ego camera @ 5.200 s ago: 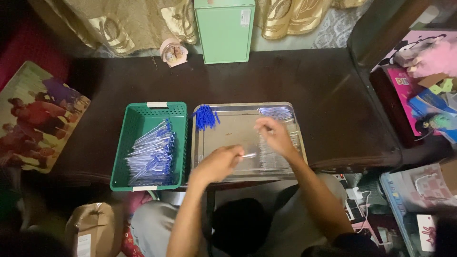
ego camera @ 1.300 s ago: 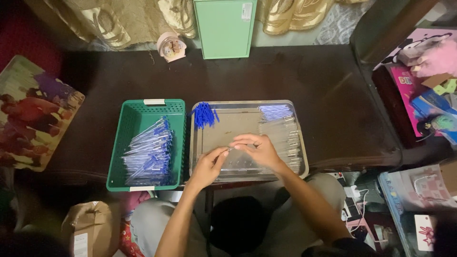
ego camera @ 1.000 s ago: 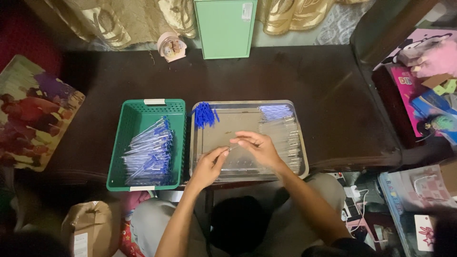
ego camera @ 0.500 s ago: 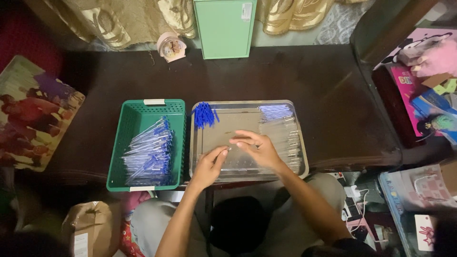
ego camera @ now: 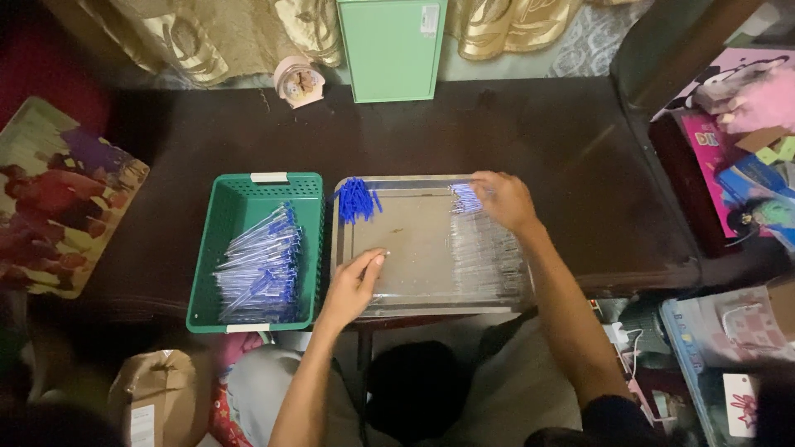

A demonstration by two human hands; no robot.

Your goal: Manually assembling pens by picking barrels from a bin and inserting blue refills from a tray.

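A metal tray (ego camera: 431, 308) lies on the dark table (ego camera: 513, 124) in front of me. It holds a bunch of blue pen caps (ego camera: 358, 199) at its far left, clear pen barrels (ego camera: 489, 257) along its right side, and thin blue-tipped refills (ego camera: 464, 197) at its far right corner. My right hand (ego camera: 503, 200) reaches to that corner, fingers spread over the refills and touching them. My left hand (ego camera: 352, 285) rests at the tray's near left edge, fingers curled around what looks like a clear pen barrel.
A green plastic basket (ego camera: 248, 186) with several finished blue-capped pens stands left of the tray. A green box (ego camera: 389, 45) and a small pink clock (ego camera: 298, 83) stand at the table's back. A picture board (ego camera: 58, 190) lies at left, with toys and boxes (ego camera: 737, 157) at right.
My hands were together over the tray's middle. My right hand has moved out to the far right corner onto the refills. My left hand has drawn back toward the tray's near edge.
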